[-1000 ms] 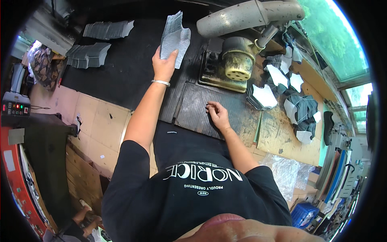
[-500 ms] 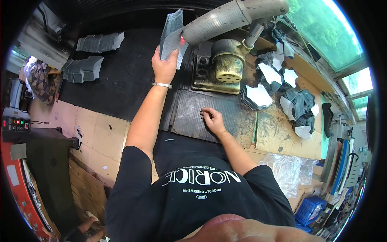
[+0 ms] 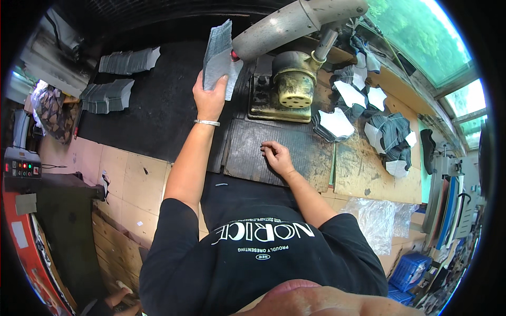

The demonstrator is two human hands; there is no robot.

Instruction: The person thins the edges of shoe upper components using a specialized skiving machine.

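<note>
My left hand (image 3: 210, 100) is raised over the dark table and grips a stack of grey cut fabric pieces (image 3: 219, 58) by its near end. The stack stands tilted on edge, beside the mouth of a grey metal tube (image 3: 269, 34) with a red glow at its tip. My right hand (image 3: 278, 158) rests on a dark ribbed board (image 3: 247, 155), its fingers loosely curled in and nothing visible between them. Just beyond it stands a stained yellowish machine head (image 3: 295, 89) with a perforated round underside.
Two rows of grey stacked pieces (image 3: 129, 60) lie on the black tabletop (image 3: 158, 95) at the far left. Bundled pieces with white tops (image 3: 337, 125) sit on the right, by a window. Clear plastic (image 3: 377, 218) and blue crates (image 3: 408, 271) are lower right.
My left hand and its stack have come slightly nearer and to the left, beside the tube's tip. My right hand stays in place on the board. The view has shifted a little.
</note>
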